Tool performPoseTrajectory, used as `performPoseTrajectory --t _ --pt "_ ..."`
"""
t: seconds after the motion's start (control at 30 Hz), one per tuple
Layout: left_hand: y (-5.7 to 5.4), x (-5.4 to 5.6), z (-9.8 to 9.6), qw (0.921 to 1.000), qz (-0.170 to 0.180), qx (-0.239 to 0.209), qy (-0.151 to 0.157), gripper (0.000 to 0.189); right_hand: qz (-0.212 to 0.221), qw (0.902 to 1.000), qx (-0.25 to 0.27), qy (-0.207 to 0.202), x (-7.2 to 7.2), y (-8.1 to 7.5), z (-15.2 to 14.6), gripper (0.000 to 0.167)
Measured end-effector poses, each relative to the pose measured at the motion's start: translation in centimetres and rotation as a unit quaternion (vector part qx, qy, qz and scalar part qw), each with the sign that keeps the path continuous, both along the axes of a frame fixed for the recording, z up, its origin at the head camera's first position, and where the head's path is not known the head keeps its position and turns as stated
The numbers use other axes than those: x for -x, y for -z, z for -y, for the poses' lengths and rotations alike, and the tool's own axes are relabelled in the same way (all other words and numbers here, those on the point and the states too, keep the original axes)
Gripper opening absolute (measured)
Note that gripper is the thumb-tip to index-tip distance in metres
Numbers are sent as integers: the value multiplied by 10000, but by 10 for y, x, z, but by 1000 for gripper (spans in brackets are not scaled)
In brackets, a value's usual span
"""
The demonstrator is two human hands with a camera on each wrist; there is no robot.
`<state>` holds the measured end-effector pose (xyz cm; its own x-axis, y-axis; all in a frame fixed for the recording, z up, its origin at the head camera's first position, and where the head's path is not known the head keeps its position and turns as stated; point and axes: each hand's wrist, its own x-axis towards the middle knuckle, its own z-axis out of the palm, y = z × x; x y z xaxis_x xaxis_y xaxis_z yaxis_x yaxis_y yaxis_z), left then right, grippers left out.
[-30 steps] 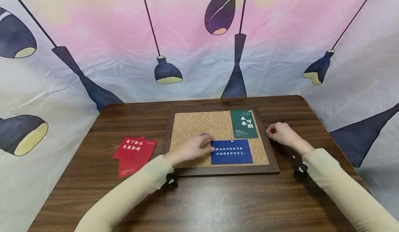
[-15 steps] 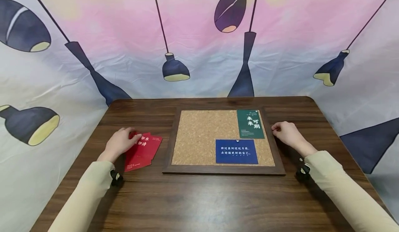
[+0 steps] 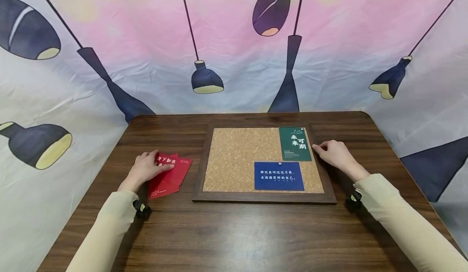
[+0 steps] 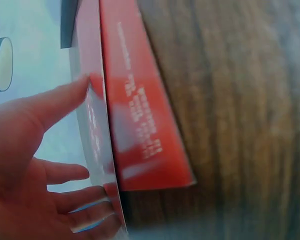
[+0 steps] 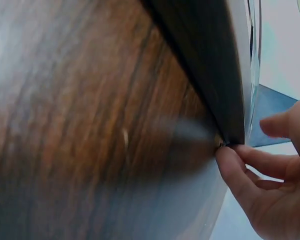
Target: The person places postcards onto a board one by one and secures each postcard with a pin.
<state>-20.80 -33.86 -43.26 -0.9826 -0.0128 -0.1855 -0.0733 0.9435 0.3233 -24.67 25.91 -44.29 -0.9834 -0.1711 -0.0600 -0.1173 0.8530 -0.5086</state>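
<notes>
Red cards (image 3: 170, 178) lie overlapped on the table's left side, white writing on them. My left hand (image 3: 144, 168) rests over the top card, thumb stretched across its face; in the left wrist view the thumb tip touches the card (image 4: 97, 135), with the fingers spread. My right hand (image 3: 336, 154) is at the right edge of the cork board (image 3: 234, 162). In the right wrist view its fingertips touch down beside the dark frame (image 5: 205, 55), thumb raised apart. A small shiny spot sits at those fingertips, too small to identify.
A green card (image 3: 290, 154) is pinned at the board's upper right, with a blue card (image 3: 279, 182) pinned below it. The wooden table (image 3: 234, 235) reaches back to a cloth backdrop (image 3: 153, 81) printed with lamps.
My left hand has left the blue card, moving left to the red cards, and its thumb now lies across the top one. My right hand's fingers have straightened towards the board's edge.
</notes>
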Motion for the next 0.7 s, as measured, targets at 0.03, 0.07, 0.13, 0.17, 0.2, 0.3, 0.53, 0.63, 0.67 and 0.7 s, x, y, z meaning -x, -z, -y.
performPoseTrajectory --t 0.03,0.07,0.13,0.17,0.2,0.3,0.53,0.63,0.67,0.7 --pt "0 0 -1 10000 12 -31 -16 97 -19 10000 -41 30 0 0 1 52" --pt "0 1 -1 10000 25 -70 -37 97 -61 9999 -96 51 0 0 2 53" --pt "1 3 -2 9998 34 -160 -81 96 -36 9998 -150 161 1 -1 4 51" --pt "1 4 -3 9997 35 -205 -103 95 -23 9996 -173 219 2 -2 5 48" --pt "2 6 -3 9996 39 -250 -123 95 23 9995 -175 275 3 -3 6 46" --pt "2 8 -3 9992 61 -355 -180 93 162 9989 -145 412 5 -6 10 46" --pt "1 8 0 9981 43 -539 -305 93 148 9990 -87 422 10 -7 16 55" --pt "2 9 -1 9979 12 -581 -286 95 87 9987 -92 484 8 -5 17 56" --pt "2 10 -1 9979 9 -583 -278 95 72 9986 -86 511 7 -4 17 56" --pt "2 10 -1 9979 18 -579 -273 95 60 9985 -76 533 6 -4 17 56"
